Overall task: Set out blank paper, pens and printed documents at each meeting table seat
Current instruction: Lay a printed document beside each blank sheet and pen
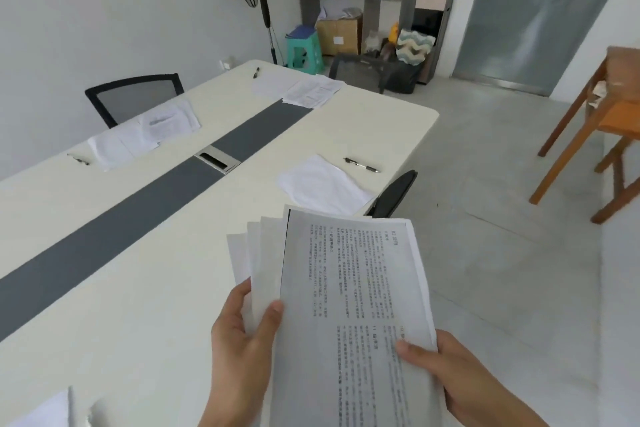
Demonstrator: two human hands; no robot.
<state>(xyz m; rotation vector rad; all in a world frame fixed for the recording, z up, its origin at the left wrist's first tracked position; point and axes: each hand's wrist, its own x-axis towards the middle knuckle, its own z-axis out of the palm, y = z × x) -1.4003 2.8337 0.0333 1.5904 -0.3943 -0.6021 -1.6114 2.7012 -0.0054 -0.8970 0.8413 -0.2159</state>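
A fanned stack of white printed documents (349, 305) is being held above the near right edge of the long cream-white meeting table with a dark grey centre strip (114, 253). The top sheet is being shown turned sideways, with columns of small East Asian characters; only a heading like "02" can be made out near its far corner, and the rest is too blurred to be read. The stack is being grasped at its left edge by the left hand (242, 340), with the thumb pressed on the top sheet and the fingers curled under the fanned sheets behind. The right lower edge is being pinched by the right hand (446, 371), thumb on top and fingers closed beneath the paper.

Just beyond the stack, a blank white sheet of paper (323, 185) is lying on the table at the right seat, and a black-and-silver pen (362, 165) is lying near it, apart from it. Across the grey strip, printed and blank sheets (145, 135) are being seen at the left seat in front of a black mesh office chair (135, 97), with a dark pen (80, 159) beside them. More papers (304, 90) and a pen (256, 72) are lying at the far end.
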